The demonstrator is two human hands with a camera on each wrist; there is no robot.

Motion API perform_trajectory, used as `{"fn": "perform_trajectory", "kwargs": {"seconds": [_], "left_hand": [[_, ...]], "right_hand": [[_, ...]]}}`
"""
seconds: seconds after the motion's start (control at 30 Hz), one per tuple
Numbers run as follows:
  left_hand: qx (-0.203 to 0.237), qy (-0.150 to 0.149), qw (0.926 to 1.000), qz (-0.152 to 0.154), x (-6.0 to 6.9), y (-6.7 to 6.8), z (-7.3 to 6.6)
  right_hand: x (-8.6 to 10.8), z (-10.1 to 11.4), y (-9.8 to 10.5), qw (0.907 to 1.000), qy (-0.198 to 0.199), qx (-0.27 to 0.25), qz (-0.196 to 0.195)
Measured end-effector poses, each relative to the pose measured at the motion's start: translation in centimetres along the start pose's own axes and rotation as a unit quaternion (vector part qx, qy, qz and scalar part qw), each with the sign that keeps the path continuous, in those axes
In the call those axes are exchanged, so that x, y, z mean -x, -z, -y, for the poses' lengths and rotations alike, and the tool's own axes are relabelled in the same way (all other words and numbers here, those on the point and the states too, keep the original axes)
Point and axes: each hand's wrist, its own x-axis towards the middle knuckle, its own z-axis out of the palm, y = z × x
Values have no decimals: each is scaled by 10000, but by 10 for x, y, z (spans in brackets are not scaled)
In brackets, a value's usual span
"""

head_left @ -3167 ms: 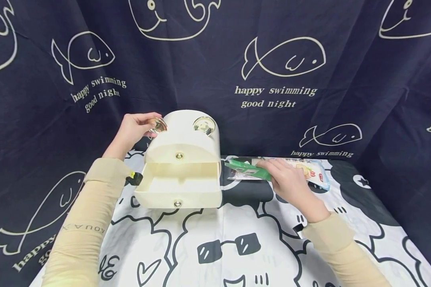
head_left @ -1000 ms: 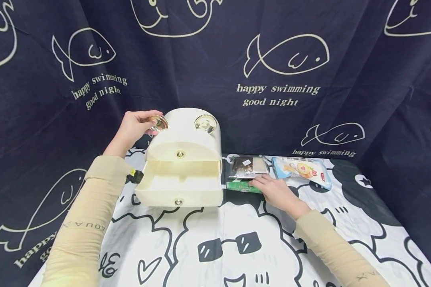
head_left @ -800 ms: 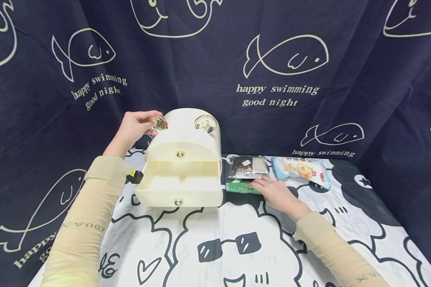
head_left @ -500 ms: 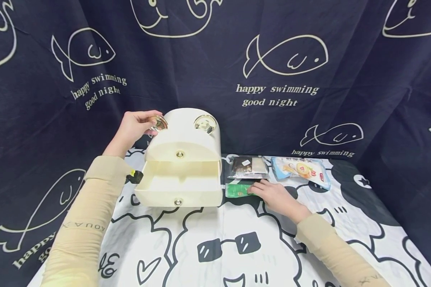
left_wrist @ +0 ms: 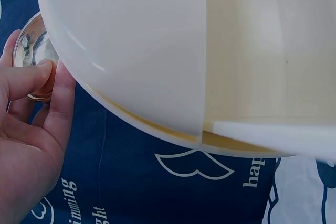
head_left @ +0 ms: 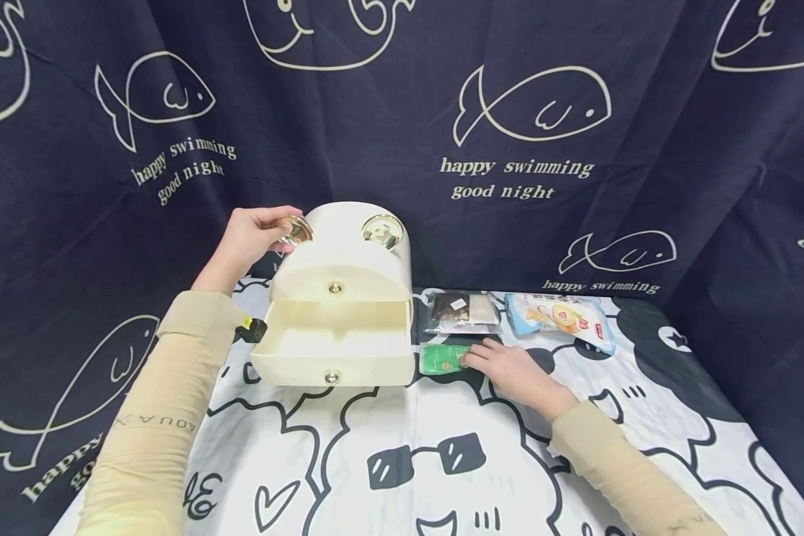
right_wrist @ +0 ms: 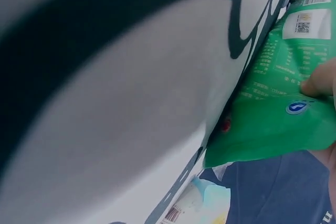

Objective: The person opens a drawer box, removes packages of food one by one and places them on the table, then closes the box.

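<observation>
A cream storage box [head_left: 348, 257] with a rounded top stands on the table, its lower drawer [head_left: 333, 369] pulled out. My left hand [head_left: 244, 238] grips the gold disc [head_left: 298, 231] on the box's left side; in the left wrist view the thumb presses on the disc [left_wrist: 37, 51]. To the right of the drawer, my right hand [head_left: 512, 372] pinches the right end of a green packet [head_left: 442, 359], which lies low at the tablecloth. Seen from the right wrist, the thumb presses on the green packet [right_wrist: 283, 82], its printed side with a barcode label showing.
Behind the green packet lies a clear bag [head_left: 465, 313] with dark and pale contents. A blue and white snack bag [head_left: 563, 318] sits right of it. A second gold disc [head_left: 383, 232] is on the box's right side. A dark printed curtain [head_left: 402, 134] hangs behind.
My right hand has brought the green packet from above the clear bag down and toward me, and it now lies flatter in front of that bag. The left hand stays on the disc.
</observation>
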Motion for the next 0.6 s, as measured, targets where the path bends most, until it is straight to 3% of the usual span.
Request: {"fn": "perform_trajectory", "kwargs": {"seconds": [0.33,0.6], "left_hand": [[-36,72,10000,-26,0,-1,-2],[-74,67,9999,-24,-1,0,0]], "right_hand": [[-8,-10,0,9996,-196,180,-69],[-12,-16,-5,9994,-120,245,-209]]}}
